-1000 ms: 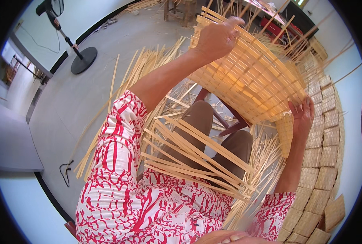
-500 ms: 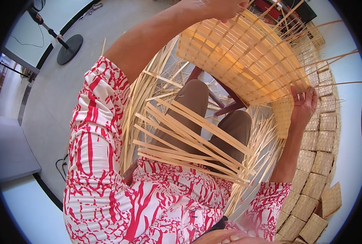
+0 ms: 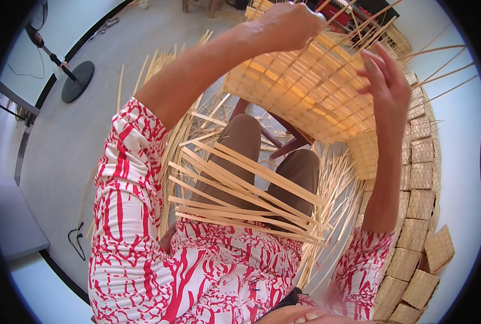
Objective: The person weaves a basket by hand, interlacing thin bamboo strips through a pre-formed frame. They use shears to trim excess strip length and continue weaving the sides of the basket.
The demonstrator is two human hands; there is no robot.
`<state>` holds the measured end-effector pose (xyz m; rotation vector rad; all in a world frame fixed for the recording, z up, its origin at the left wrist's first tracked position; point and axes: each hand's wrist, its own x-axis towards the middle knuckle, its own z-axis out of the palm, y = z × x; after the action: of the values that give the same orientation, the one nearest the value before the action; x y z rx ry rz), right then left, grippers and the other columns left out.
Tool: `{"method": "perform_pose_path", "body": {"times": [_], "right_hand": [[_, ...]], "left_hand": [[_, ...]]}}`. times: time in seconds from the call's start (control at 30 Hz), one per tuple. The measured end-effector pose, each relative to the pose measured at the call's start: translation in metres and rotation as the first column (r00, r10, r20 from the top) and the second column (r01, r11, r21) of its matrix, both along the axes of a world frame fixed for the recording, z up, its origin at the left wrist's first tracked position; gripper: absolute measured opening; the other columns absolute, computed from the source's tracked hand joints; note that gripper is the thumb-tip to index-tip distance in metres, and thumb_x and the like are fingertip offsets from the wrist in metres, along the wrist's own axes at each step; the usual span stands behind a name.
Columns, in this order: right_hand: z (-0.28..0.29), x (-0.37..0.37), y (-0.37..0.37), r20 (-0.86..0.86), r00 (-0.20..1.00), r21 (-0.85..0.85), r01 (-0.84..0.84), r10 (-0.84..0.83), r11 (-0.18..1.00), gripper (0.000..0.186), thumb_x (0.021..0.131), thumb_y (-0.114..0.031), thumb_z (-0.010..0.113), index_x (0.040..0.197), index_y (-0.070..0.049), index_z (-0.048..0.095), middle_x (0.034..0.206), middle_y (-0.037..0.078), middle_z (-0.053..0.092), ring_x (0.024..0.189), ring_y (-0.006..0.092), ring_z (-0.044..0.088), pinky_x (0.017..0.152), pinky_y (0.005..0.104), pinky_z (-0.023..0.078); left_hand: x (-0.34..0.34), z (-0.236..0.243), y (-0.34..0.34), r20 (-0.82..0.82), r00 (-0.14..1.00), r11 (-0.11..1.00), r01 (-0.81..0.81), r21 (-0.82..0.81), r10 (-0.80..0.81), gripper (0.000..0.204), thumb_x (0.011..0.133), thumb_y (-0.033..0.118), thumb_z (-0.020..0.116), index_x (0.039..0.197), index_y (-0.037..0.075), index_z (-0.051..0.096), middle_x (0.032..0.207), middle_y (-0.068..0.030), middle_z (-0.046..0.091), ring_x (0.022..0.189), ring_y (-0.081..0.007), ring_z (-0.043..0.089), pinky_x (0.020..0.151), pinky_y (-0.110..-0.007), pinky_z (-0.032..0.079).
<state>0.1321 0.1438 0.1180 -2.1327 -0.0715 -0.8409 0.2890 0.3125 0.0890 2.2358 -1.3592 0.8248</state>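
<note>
A half-woven basket of pale bamboo strips (image 3: pixel 300 92) stands tilted beyond my knees, long loose strip ends sticking out at its top and right. My left hand (image 3: pixel 292 26) is closed in a fist at its upper edge; the fingertips are turned away, so what they hold is hidden. Raised near the basket's right side, my right hand (image 3: pixel 387 75) has its fingers apart and nothing visibly in them. Loose flat bamboo strips (image 3: pixel 246 186) lie across my lap.
More strips (image 3: pixel 337 189) litter the floor around a dark red wooden stool (image 3: pixel 292 146). Stacked woven pieces (image 3: pixel 408 237) line the wall at right. A fan with a round black base (image 3: pixel 78 81) stands far left, near a grey cabinet (image 3: pixel 16 216).
My right hand has let go of the basket's right edge and moved up and left, its fingers spreading. My left hand has shifted slightly down and left, and the view has shifted a little.
</note>
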Motion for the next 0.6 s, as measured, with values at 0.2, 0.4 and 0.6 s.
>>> {"method": "perform_pose_path", "body": {"times": [0.2,0.4,0.6], "right_hand": [[0.029,0.083,-0.023,-0.28,0.918,0.087,-0.266,0.28,0.96,0.03,0.094,-0.024,0.068,0.112,0.0,0.069,0.085,0.001,0.066,0.063,0.0049,0.051,0.05,0.0199,0.036],[0.027,0.078,-0.005,-0.244,0.956,0.016,-0.162,0.161,0.987,0.009,0.092,-0.012,0.064,0.09,-0.005,0.07,0.068,0.0,0.063,0.061,0.0126,0.058,0.056,0.0298,0.047],[-0.003,0.098,-0.006,0.128,0.963,-0.042,-0.234,0.237,0.971,0.013,0.092,-0.008,0.061,0.08,-0.004,0.064,0.074,0.0,0.061,0.072,0.0086,0.056,0.069,0.0245,0.045]], "left_hand": [[0.0,-0.009,-0.001,0.08,0.997,0.999,-0.009,-0.043,0.013,0.013,0.08,0.009,0.067,0.091,0.006,0.07,0.081,-0.0137,0.072,0.078,-0.028,0.073,0.067,-0.041,0.057],[-0.021,-0.002,-0.001,-0.039,0.999,0.997,0.003,-0.078,-0.006,0.013,0.079,0.001,0.057,0.084,-0.002,0.069,0.08,-0.0238,0.068,0.078,-0.0379,0.07,0.067,-0.046,0.056],[-0.027,-0.006,-0.015,-0.1,0.991,0.987,-0.106,-0.123,0.094,0.012,0.078,0.001,0.06,0.081,-0.001,0.071,0.081,-0.022,0.07,0.081,-0.0374,0.071,0.071,-0.045,0.057]]}}
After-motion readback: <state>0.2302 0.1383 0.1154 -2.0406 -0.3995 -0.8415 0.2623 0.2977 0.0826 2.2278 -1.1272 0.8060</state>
